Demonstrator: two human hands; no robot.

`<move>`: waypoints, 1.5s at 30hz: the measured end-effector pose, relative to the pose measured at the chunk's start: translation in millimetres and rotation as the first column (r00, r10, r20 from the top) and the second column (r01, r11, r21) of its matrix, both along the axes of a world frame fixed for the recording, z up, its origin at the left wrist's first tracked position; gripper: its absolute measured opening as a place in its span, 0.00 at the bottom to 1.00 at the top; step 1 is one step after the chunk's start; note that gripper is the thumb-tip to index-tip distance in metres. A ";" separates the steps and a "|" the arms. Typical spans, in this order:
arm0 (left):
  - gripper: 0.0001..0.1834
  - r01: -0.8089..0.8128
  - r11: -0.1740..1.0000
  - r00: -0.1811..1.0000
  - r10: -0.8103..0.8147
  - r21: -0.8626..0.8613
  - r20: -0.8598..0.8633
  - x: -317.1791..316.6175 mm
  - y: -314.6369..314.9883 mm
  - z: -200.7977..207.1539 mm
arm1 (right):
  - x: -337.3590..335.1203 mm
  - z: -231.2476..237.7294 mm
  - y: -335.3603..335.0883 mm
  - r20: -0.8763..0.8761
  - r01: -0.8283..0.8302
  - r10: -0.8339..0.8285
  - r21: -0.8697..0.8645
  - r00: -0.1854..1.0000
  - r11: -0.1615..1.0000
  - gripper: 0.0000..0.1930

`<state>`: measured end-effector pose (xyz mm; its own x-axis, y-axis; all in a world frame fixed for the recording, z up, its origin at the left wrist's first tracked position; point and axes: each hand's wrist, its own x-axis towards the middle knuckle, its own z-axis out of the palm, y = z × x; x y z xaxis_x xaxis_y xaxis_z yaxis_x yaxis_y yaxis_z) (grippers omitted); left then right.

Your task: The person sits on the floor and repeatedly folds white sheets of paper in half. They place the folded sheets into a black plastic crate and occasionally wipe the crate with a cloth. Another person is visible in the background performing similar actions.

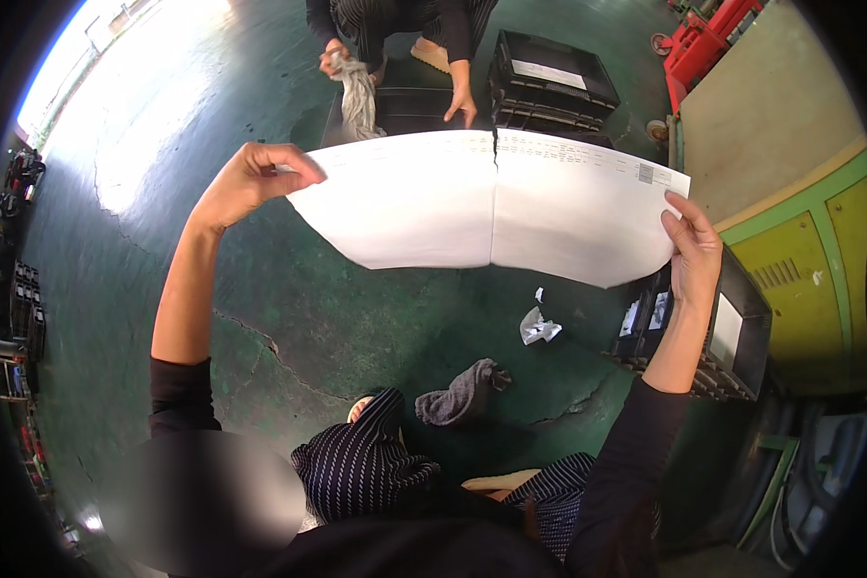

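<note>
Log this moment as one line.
left grip: pinching paper | right grip: pinching opposite end | paper: torn at top middle | grey cloth: on floor

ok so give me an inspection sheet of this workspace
Surface: green floor, cracked in places, glare upper left
Job's things: white paper, printed near its top edge, split at top middle
Clutter: grey cloth and crumpled white scrap on floor
Hands: left hand and right hand each hold one end of the paper between fingers
Cables: nothing seen for certain
Surroundings: co-worker's hand holding a pale rag; stacked black crates; yellow-green cabinet
</note>
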<state>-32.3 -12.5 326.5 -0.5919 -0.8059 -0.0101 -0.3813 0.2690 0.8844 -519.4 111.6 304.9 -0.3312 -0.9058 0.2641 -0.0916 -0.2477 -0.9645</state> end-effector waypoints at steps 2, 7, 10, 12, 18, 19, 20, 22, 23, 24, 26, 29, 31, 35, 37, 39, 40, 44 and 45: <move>0.13 -0.108 0.994 0.993 0.108 0.018 -0.041 4.1 -3.4 -9.3 | -2.5 -1.9 0.9 0.042 0.008 -0.009 0.018 0.999 1.000 0.18; 0.18 -0.209 0.976 0.964 0.196 -0.059 -0.178 -19.3 10.2 -12.4 | 10.4 -1.7 1.6 0.060 -0.008 0.011 -0.048 0.998 0.999 0.20; 0.19 -0.219 0.975 0.966 0.213 -0.023 -0.148 -18.0 7.2 -16.6 | 8.6 -5.8 1.1 0.115 0.004 -0.002 -0.015 0.993 1.000 0.21; 0.20 -0.210 0.978 0.964 0.207 -0.001 -0.165 -19.0 7.0 -17.4 | 5.9 -10.5 0.9 0.144 0.005 -0.007 0.017 0.990 1.000 0.21; 0.19 -0.260 0.965 0.946 0.252 -0.017 -0.205 -20.7 7.1 -21.4 | 0.0 -27.6 0.0 0.167 0.056 -0.060 0.028 0.984 0.998 0.22; 0.19 -0.272 0.962 0.930 0.269 0.025 -0.249 -23.1 8.8 -20.1 | 0.1 -28.6 0.4 0.170 0.077 -0.081 0.032 0.982 0.997 0.22; 0.18 -0.281 0.957 0.912 0.288 0.067 -0.293 -27.7 11.8 -17.5 | 0.9 -28.5 0.7 0.183 0.046 -0.051 0.027 0.982 0.999 0.23; 0.18 -0.280 0.953 0.881 0.304 0.119 -0.362 -36.3 15.1 -17.1 | 7.3 -27.8 1.3 0.212 -0.017 0.013 0.018 0.977 1.000 0.23; 0.18 -0.270 0.955 0.870 0.298 0.127 -0.392 -41.0 14.8 -19.3 | 7.0 -29.2 2.0 0.172 -0.007 0.000 0.036 0.985 0.999 0.23; 0.18 -0.258 0.957 0.858 0.291 0.135 -0.424 -44.3 13.7 -22.4 | 6.0 -31.5 2.7 0.130 0.006 -0.013 0.055 0.991 0.998 0.23; 0.18 -0.266 0.959 0.903 0.284 0.098 -0.322 -38.7 11.8 -34.9 | 3.5 -37.8 0.8 0.004 0.073 -0.074 0.083 0.997 0.994 0.20; 0.17 -0.349 0.933 0.878 0.358 0.088 -0.317 -25.0 4.9 -47.9 | 9.3 -51.4 -0.4 0.084 0.052 -0.058 0.082 0.995 0.995 0.17; 0.18 -0.311 0.936 0.818 0.352 0.166 -0.455 -36.6 9.5 -47.3 | 25.6 -37.9 4.9 0.062 0.063 -0.063 0.003 0.996 0.998 0.21; 0.28 -0.284 0.954 0.810 0.295 0.099 -0.507 -46.4 11.9 -42.3 | 12.8 -43.1 4.5 0.057 0.034 -0.038 0.062 0.998 0.998 0.24; 0.34 -0.262 0.959 0.819 0.278 0.104 -0.501 -46.4 10.5 -43.1 | 10.5 -43.3 5.7 0.037 0.040 -0.043 0.072 0.998 0.997 0.25; 0.37 -0.267 0.957 0.797 0.285 0.114 -0.533 -48.7 12.1 -41.6 | 16.7 -40.7 4.9 0.025 0.048 -0.049 0.009 0.998 0.999 0.26; 0.41 -0.267 0.958 0.808 0.281 0.104 -0.517 -48.9 13.8 -40.9 | 20.3 -39.4 5.4 0.063 0.034 -0.035 0.015 0.997 0.999 0.26; 0.43 -0.265 0.960 0.814 0.271 0.087 -0.514 -46.9 12.3 -41.6 | 18.6 -41.9 7.4 0.183 -0.007 0.004 0.019 0.983 1.000 0.26; 0.42 -0.264 0.960 0.815 0.271 0.089 -0.513 -47.5 11.7 -41.8 | 15.6 -44.1 8.0 0.204 -0.013 0.009 0.015 0.979 1.000 0.26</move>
<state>-79.7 -0.8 284.7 -0.2746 -0.9353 0.2232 0.0753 0.2105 0.9747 -503.7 119.6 260.8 -0.3667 -0.9134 0.1769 0.1101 -0.2314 -0.9666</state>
